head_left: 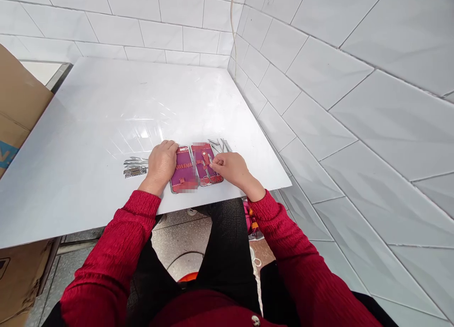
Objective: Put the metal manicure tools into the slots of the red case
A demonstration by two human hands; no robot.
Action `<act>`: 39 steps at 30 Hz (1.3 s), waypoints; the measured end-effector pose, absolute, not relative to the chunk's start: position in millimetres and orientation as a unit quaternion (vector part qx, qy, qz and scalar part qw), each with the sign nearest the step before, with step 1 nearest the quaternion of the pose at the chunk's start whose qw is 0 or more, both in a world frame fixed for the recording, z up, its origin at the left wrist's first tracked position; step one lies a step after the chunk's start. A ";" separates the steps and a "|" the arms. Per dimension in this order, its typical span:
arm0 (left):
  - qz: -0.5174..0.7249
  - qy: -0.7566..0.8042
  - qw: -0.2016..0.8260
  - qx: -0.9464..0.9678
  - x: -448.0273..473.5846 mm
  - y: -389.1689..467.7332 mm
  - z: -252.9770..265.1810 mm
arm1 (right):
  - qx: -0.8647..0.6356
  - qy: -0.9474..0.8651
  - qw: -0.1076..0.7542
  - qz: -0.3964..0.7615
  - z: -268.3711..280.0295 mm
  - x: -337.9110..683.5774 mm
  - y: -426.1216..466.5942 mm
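Note:
A red and purple manicure case (183, 172) lies open on the table near its front edge. My left hand (162, 163) rests on the case's left edge, fingers bent and close together. Over the right half, my right hand (230, 168) has thumb and fingertips pinched; what is between them is too small to make out. Small scissors (206, 175) and other slim metal tools are in that right half, partly under a red strap (205, 157). The left half has a row of loops. Several metal tools (222, 145) lie just behind my right hand.
A pile of metal tools (135, 166) lies left of my left hand on the white table (88, 128). Tiled walls (312, 81) border the table at the back and right. A cardboard box (21, 95) stands at the left. My legs are under the front edge.

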State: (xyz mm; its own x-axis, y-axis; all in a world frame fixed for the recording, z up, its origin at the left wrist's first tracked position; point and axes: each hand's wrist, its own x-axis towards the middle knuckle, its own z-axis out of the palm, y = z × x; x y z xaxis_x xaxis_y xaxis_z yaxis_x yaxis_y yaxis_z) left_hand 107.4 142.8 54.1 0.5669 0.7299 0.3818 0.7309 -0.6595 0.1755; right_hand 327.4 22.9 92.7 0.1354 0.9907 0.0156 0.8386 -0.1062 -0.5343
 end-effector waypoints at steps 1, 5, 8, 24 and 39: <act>-0.217 -0.413 -0.001 -0.885 107.4 142.7 53.8 | -0.721 -0.640 0.193 0.185 94.0 323.7 16.2; -0.220 -0.415 -0.003 -0.883 107.6 142.3 53.6 | -0.720 -0.659 0.130 0.174 96.9 316.5 0.7; -0.221 -0.418 -0.005 -0.881 107.9 141.8 54.6 | -0.712 -0.680 0.084 0.152 99.8 315.1 1.8; -0.220 -0.408 0.015 -0.886 107.4 143.7 52.7 | -0.592 -0.710 0.001 0.380 124.7 335.7 38.3; -0.220 -0.408 0.037 -0.885 107.4 144.5 52.0 | -0.728 -0.615 0.091 0.287 117.0 398.1 13.7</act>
